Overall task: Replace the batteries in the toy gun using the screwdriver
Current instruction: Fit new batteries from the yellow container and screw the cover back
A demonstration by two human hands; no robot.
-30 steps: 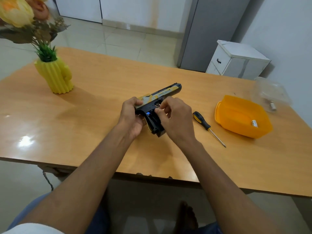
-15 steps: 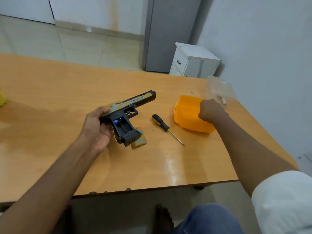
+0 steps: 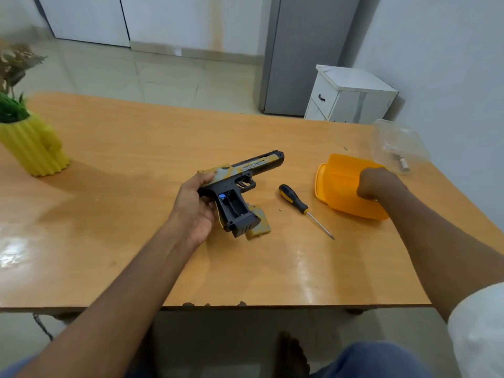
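The left hand point(image 3: 195, 207) grips the back of the toy gun point(image 3: 240, 186), whose battery slot faces up. The right hand point(image 3: 375, 184) is curled inside the orange tub point(image 3: 338, 181) far right; I cannot tell what it holds. The screwdriver point(image 3: 302, 207) lies between them.

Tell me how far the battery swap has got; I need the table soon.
Done: the cover is off and lies under the toy gun; the screwdriver is set down. In hand: the left hand grips the gun, its compartment open; the right hand reaches into the orange tray. Left: fitting batteries, closing, screwing.
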